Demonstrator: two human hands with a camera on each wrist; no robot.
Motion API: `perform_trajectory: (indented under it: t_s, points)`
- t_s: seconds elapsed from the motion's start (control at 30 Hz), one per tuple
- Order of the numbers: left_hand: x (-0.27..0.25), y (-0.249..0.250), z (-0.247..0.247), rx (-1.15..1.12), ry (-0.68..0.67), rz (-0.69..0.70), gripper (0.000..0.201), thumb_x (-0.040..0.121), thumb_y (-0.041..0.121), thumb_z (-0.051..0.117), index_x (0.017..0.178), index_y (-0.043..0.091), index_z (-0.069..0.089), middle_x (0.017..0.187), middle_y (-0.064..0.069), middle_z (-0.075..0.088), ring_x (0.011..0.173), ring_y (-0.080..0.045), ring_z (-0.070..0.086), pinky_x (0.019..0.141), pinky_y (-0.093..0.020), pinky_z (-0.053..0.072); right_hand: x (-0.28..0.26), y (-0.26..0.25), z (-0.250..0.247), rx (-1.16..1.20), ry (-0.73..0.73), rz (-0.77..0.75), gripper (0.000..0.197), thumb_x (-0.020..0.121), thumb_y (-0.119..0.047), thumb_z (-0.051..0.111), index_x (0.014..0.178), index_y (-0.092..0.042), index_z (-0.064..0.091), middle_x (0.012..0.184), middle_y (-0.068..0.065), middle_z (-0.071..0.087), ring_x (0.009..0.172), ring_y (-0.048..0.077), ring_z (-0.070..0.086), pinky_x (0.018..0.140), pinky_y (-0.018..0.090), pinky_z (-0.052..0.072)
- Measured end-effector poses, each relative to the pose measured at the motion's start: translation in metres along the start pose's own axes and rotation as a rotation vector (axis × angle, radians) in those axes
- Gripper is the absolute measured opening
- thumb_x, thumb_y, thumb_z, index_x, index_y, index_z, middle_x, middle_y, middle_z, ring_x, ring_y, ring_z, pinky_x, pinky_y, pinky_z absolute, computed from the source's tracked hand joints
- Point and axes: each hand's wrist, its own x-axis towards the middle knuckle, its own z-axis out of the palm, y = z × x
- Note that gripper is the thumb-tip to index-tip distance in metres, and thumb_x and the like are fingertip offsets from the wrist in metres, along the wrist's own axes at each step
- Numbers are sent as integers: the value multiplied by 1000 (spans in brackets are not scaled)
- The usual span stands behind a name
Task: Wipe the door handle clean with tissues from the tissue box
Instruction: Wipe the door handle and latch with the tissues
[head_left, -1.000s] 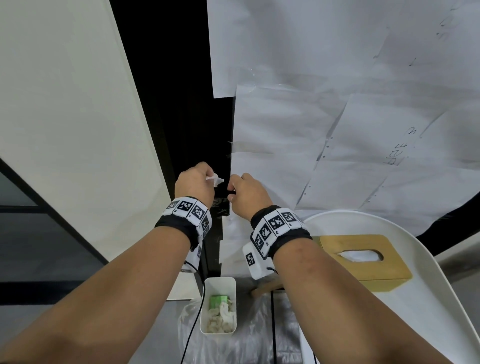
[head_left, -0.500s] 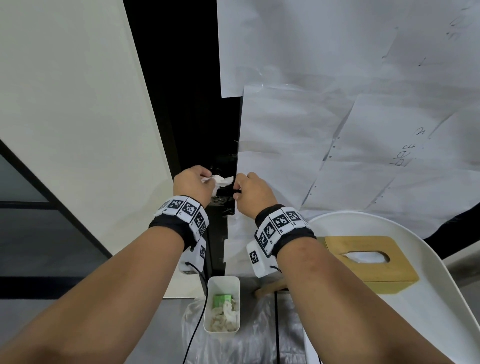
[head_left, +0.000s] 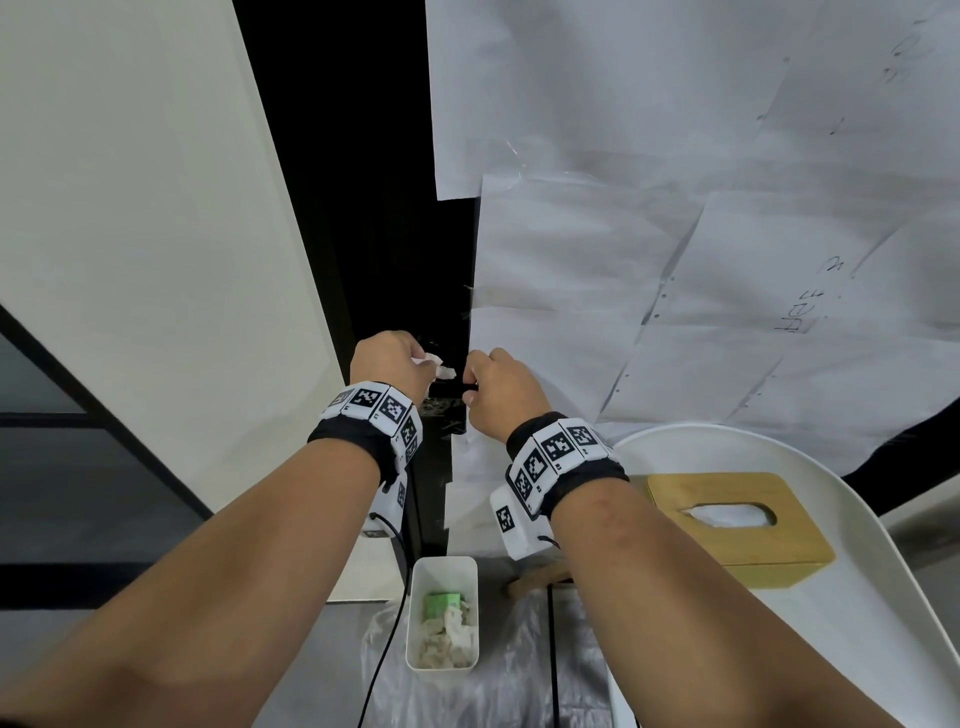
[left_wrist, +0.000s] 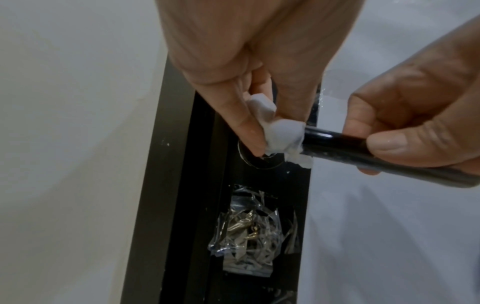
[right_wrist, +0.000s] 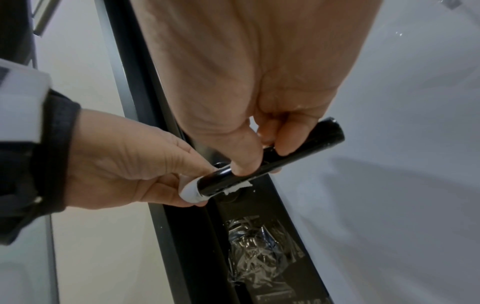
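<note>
A glossy black lever door handle (left_wrist: 337, 145) (right_wrist: 298, 152) (head_left: 451, 388) sticks out from a dark door edge. My left hand (head_left: 389, 364) (left_wrist: 259, 123) (right_wrist: 135, 170) pinches a crumpled white tissue (left_wrist: 279, 130) (right_wrist: 191, 192) (head_left: 435, 365) against the handle's inner end, by its round base. My right hand (head_left: 498, 389) (right_wrist: 259, 148) (left_wrist: 405, 139) grips the handle's outer part with thumb and fingers curled round it. A wooden tissue box (head_left: 737, 525) with a tissue in its slot rests on a white round table (head_left: 857, 623) at lower right.
Crumpled clear tape (left_wrist: 249, 232) (right_wrist: 259, 255) covers the lock below the handle. White paper sheets (head_left: 675, 260) hang on the door. On the floor a white bin (head_left: 442, 613) holds used tissues, on clear plastic. A cream wall (head_left: 130, 260) stands to the left.
The tissue in my left hand has shifted slightly right along the handle's inner end. My right hand has kept its grip on the handle. The head view has drifted a little.
</note>
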Motion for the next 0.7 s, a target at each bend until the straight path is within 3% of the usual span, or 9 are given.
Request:
perform_trajectory:
  t_s: [0.17, 0.3, 0.43, 0.57, 0.7]
  points:
    - [-2, 0, 1, -14, 32, 2, 15, 89, 26, 62, 92, 14, 70, 86, -8, 69, 65, -20, 57, 56, -25, 41, 0, 0, 0, 0, 0, 0, 14, 86, -12, 55, 101, -11, 54, 101, 12, 53, 89, 30, 54, 74, 36, 46]
    - [-2, -6, 1, -47, 41, 8, 18, 93, 22, 55, 99, 16, 70, 92, -13, 69, 76, -29, 65, 63, -29, 50, -2, 0, 0, 3, 5, -2, 16, 87, -13, 54, 103, -11, 54, 103, 12, 52, 90, 29, 53, 75, 35, 46]
    - [-5, -11, 2, -124, 31, 3, 19, 94, 18, 54, 101, 16, 72, 97, -11, 70, 74, -22, 61, 66, -26, 46, -3, 0, 0, -8, 8, -9, 17, 88, -13, 54, 105, -10, 54, 104, 13, 52, 92, 30, 53, 77, 36, 45]
    - [-11, -11, 1, -166, 29, -16, 20, 93, 19, 57, 105, 11, 71, 104, -10, 70, 94, -26, 66, 73, -24, 46, -4, -1, 1, -8, 13, -8, 17, 88, -13, 54, 105, -10, 54, 104, 13, 53, 92, 30, 54, 79, 37, 46]
    - [-14, -12, 2, -199, 8, -55, 25, 91, 26, 63, 111, 13, 68, 109, -10, 68, 99, -25, 64, 74, -25, 44, -3, -1, 2, -10, 12, -3, 17, 88, -12, 54, 105, -10, 54, 105, 13, 52, 93, 31, 53, 76, 35, 44]
